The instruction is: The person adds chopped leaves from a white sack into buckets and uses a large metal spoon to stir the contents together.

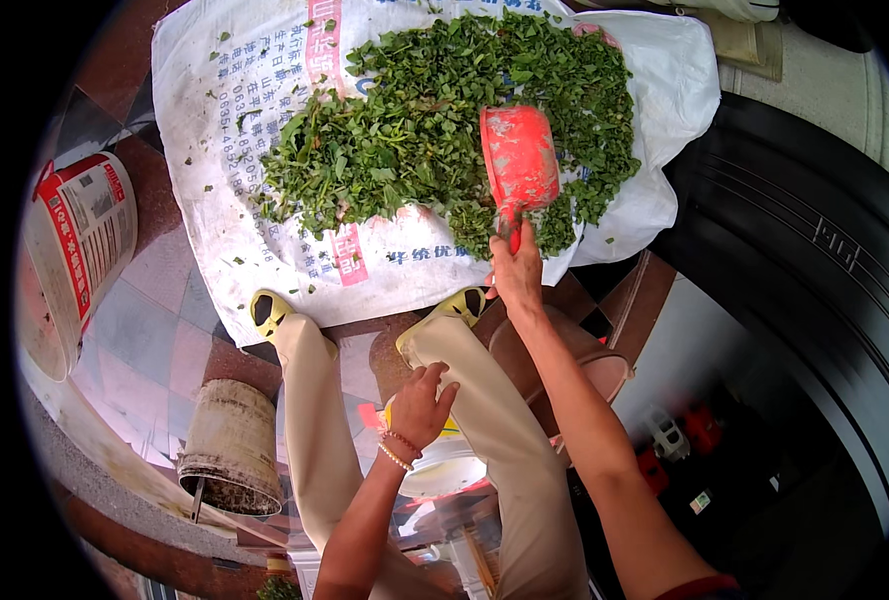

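My right hand (518, 270) grips the handle of a red plastic dipper (521, 156), whose outside is smeared with pale residue. The dipper is over a heap of chopped green leaves (407, 150), and its inside is turned away from view. Beneath the leaves lies a white woven plastic sack (211, 142) that bears printed writing. Above my knees, my left hand (420, 405) holds nothing, its fingers apart. Two beaded bracelets (399, 450) circle that wrist.
At the left stands a white and red bucket (88, 247). A dirty pail (234, 442) with a handle sticking out is nearer. Between my legs a white bucket (444, 469) shows; a brown bucket (602, 375) is beside my right leg. A dark panel (782, 187) curves along the right.
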A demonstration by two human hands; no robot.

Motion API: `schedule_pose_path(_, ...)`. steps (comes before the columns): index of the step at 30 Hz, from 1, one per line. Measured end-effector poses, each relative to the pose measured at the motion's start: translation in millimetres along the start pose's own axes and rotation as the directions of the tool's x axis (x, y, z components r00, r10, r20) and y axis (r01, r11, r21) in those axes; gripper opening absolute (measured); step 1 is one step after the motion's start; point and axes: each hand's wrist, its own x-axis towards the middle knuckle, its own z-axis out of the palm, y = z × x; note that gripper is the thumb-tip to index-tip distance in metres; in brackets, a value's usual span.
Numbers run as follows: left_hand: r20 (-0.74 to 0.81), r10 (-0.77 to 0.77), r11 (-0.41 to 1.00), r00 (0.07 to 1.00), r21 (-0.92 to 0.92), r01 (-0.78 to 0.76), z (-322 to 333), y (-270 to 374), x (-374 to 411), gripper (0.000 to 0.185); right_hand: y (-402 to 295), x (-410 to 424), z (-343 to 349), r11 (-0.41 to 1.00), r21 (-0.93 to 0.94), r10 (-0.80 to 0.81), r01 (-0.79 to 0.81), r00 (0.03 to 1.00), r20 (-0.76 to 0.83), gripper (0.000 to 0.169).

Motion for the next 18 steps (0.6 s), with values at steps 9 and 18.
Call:
schedule_pose_path(9, 0.06, 0.028, 0.989, 0.998, 0.141, -0.036, -4.7, -5.5, -8.2, 0.029, 38.6, -64.2, 75.4, 0.981, -0.079, -0.173, 0.178, 0.983, 0.057, 0.057)
schedule_pose_path(18, 0.089, 0.026, 0.983, 0.996, 0.176, -0.041, -13.0, -7.2, -20.7, 0.037, 28.9, -68.4, 18.6, 0.949, -0.192, -0.227, 0.249, 0.965, 0.13, 0.052)
